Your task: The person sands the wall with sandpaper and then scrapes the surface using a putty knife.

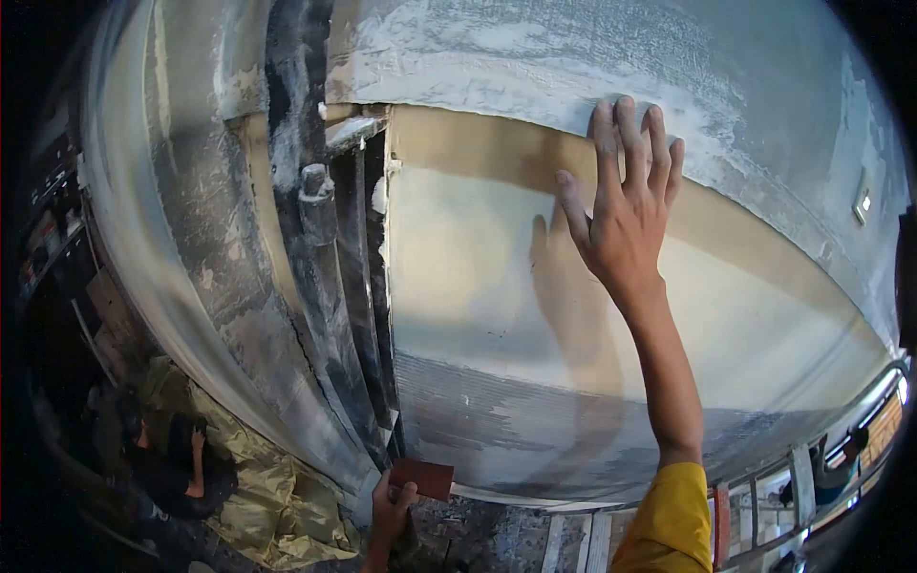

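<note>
My right hand (630, 215), at the end of a yellow sleeve, lies with its fingers outstretched against a large curved panel (478, 244). The fingertips rest on a dusty white and grey band (478, 72) along the panel's upper part, with the palm over the cream area below. Low in the view, my left hand (387, 511) grips a folded reddish-brown piece of sandpaper (421, 478) by its left edge. That hand is near the bottom end of a dark vertical gap (368, 286) at the panel's side. Some of its fingers are hidden.
A dark grimy post with a hinge-like knob (315, 181) runs beside the gap. Crumpled yellowish sheeting (287, 506) lies at lower left, by a person in dark clothing (181, 463). Another person (836, 468) is at far right, behind rails (800, 485).
</note>
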{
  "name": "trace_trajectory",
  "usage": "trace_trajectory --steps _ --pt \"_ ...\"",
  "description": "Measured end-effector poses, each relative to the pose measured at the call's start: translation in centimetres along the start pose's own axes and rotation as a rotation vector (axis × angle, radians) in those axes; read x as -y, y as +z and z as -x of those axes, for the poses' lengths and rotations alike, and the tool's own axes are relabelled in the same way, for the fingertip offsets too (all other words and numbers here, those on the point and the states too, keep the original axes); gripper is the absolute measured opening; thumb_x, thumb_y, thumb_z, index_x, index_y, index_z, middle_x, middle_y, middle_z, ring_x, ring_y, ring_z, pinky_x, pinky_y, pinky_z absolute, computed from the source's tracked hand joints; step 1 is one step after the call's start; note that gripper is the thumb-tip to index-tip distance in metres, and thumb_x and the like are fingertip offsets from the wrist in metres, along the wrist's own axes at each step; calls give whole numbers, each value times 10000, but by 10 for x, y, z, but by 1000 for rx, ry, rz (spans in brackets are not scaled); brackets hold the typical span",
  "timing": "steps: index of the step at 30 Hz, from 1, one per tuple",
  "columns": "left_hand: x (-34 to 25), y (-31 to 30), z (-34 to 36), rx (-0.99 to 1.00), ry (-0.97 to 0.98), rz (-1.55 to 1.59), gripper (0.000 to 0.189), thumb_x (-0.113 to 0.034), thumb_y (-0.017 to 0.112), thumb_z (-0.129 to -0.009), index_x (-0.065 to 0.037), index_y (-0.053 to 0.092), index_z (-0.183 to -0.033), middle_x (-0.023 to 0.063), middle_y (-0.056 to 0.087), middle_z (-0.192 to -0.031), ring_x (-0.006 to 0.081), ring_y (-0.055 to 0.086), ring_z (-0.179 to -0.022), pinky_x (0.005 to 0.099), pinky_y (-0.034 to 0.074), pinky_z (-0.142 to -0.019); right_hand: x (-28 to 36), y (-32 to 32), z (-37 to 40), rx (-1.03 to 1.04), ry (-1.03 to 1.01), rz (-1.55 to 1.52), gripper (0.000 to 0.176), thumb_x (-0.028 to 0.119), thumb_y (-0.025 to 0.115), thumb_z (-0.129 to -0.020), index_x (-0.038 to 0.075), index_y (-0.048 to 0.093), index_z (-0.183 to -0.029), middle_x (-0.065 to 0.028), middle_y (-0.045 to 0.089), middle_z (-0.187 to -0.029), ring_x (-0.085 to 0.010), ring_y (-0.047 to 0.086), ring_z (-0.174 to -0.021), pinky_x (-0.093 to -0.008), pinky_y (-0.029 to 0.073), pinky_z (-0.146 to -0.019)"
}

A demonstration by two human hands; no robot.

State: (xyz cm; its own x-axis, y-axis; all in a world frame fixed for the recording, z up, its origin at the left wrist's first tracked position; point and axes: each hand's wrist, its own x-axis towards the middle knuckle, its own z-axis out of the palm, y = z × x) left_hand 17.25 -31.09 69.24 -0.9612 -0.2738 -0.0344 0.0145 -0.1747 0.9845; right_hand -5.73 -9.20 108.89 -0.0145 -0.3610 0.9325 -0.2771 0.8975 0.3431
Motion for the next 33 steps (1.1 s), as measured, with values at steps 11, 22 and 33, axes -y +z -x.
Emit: trace_trajectory --steps 11,22,33 --pt "-15 1 -25 52 -30 -88 420 -301 680 -967 -14 566 -1252 39 655 -1033 129 611 -916 311 491 -799 2 9 -2 -30 18 9 677 344 684 -878 233 466 -1509 -138 418 -1535 -377 284 -1468 -566 111 -1200" --pt "-132 85 -70 -22 325 268 293 -265 603 -1017 -46 527 -1197 -43 543 -816 28 460 -626 220 356 -541 38 -83 63 139 41 -649 378 165 734 -715 37 668 -1065 -200 599 -1127 -389 568 -1066 -507 441 -927" --pt "-100 101 -49 -70 114 370 272 -320 559 -1034 -86 524 -1167 -42 488 -730 35 374 -495 223 280 -432 -33 -8 10 72 -6 35 746 334 673 -876 152 396 -1544 -143 270 -1645 -416 158 -1530 -611 75 -1211"
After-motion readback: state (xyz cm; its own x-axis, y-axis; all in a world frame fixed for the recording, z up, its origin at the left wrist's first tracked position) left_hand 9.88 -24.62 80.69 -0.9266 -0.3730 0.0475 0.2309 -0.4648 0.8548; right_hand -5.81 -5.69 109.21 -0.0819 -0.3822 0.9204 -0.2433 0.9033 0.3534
